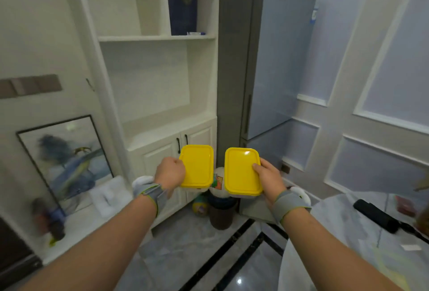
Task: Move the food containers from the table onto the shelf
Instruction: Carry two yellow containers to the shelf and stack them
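I hold two food containers with yellow lids out in front of me, side by side in the air. My left hand (169, 174) grips the left container (196, 166) by its left edge. My right hand (269, 178) grips the right container (241, 171) by its right edge, thumb on the lid. Both are level, lids up. The white built-in shelf unit (157, 38) stands straight ahead, with a wide open niche (167, 126) above its lower cabinet doors. The table (348, 232) is at the lower right, behind my right arm.
A tall grey-blue fridge (274, 58) stands right of the shelf. A dark blue box (183, 0) fills an upper compartment. A framed picture (67, 160) leans on the left wall. A bin (221, 211) and balls sit on the floor below the containers. A black object (376, 216) lies on the table.
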